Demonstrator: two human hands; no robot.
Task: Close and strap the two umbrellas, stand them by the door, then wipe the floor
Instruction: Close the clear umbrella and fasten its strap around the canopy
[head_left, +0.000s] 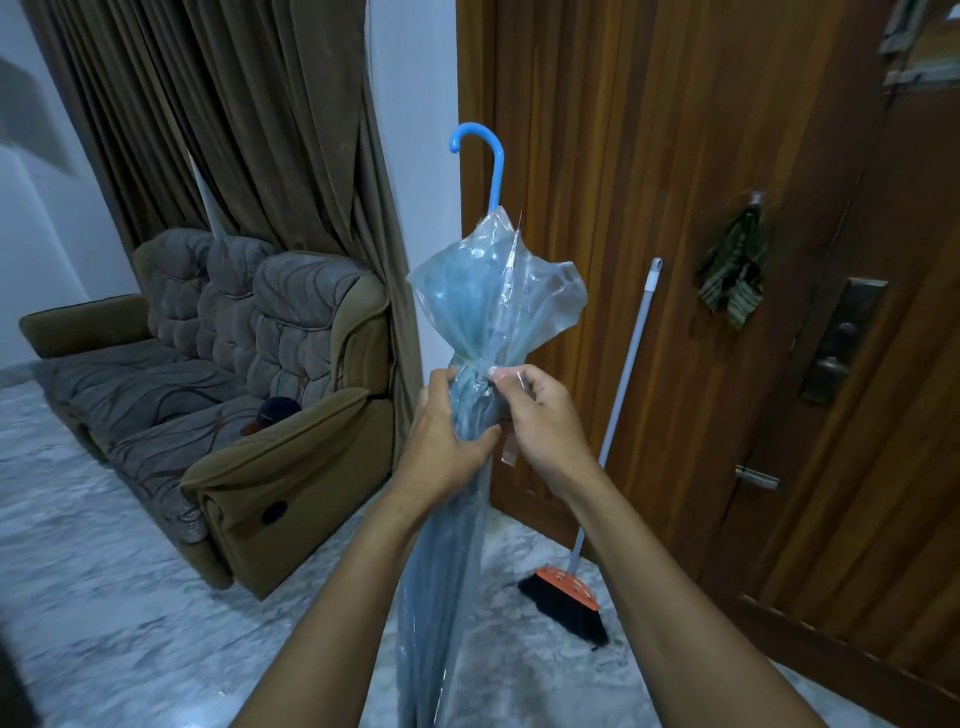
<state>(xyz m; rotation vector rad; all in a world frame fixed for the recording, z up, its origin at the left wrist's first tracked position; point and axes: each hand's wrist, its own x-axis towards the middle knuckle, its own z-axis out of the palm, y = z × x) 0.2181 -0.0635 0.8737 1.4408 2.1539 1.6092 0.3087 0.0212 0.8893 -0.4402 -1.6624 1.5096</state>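
A closed umbrella (488, 306) of clear blue plastic stands upright in front of me, its blue hooked handle (491, 156) at the top. My left hand (447, 441) is wrapped around the gathered canopy at mid height. My right hand (540, 415) pinches the clear strap (511, 376) with its small white fastener against the canopy. Above the strap the plastic flares out loosely. The umbrella's lower end runs out of the frame at the bottom. Only this one umbrella is in view.
A wooden door (727, 260) fills the right side, with a green striped cloth (735, 275) hanging on it and a broom (597, 519) with an orange head leaning against it. A brown sofa (234, 389) and curtains (234, 114) stand to the left. The floor (130, 597) is grey marble.
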